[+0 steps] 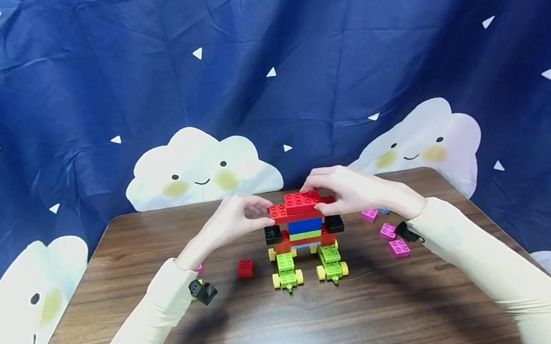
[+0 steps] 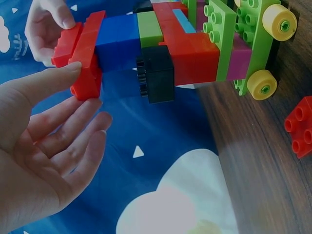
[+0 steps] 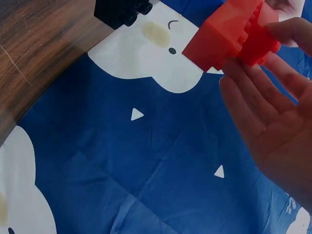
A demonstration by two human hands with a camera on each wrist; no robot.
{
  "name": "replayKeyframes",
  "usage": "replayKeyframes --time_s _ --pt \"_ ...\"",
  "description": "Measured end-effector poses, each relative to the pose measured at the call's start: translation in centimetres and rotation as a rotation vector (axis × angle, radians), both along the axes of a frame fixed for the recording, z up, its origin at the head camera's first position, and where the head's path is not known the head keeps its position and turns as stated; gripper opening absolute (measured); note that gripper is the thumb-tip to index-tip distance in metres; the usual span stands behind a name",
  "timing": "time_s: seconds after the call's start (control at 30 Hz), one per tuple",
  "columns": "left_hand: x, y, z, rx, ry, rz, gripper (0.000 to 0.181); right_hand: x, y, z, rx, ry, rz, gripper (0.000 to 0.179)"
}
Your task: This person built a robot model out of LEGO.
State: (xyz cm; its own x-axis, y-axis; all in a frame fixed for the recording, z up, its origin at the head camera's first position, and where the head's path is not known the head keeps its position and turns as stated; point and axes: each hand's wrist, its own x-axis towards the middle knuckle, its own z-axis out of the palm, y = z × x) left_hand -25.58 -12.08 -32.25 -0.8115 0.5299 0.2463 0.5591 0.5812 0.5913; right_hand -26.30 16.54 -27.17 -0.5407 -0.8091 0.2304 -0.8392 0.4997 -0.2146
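A tall toy-brick build stands mid-table, its blue bricks (image 1: 305,226) topped by a row of red bricks (image 2: 87,61). My left hand (image 1: 235,220) pinches the left end of that row between thumb and fingers; its other fingers spread loosely in the left wrist view. Another red brick (image 1: 302,198) sits on top of the row, and my right hand (image 1: 342,189) grips it with thumb in front and fingers behind. Black bricks (image 2: 158,74) jut out at both sides below the row. At the bottom are lime-green wheeled bases (image 1: 286,271) with yellow wheels.
A loose red brick (image 1: 245,268) lies left of the build. Several pink bricks (image 1: 399,248) are scattered on the right, close to the right wrist. The brown wooden table (image 1: 376,320) ends at a blue cloth (image 1: 244,84) with clouds hanging behind it.
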Motion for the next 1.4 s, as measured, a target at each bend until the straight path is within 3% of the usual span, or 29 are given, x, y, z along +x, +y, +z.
replayKeyframes --time_s 0.3,0.63,0.9,1.4 --pt "0.0 0.1 0.0 0.004 0.012 -0.003 0.033 0.1 -0.8 -0.1 -0.02 0.052 -0.005 0.028" --pt "0.0 0.1 0.1 0.002 0.013 -0.009 0.033 -0.1 -0.7 -0.1 -0.02 0.014 -0.018 0.029" --pt "0.0 0.0 0.0 0.004 0.009 -0.007 0.033 0.2 -0.9 0.0 -0.035 0.045 0.004 0.033" --pt "0.0 0.2 0.0 -0.003 0.009 -0.004 0.033 0.0 -1.4 0.6 0.022 0.021 -0.059 0.03"
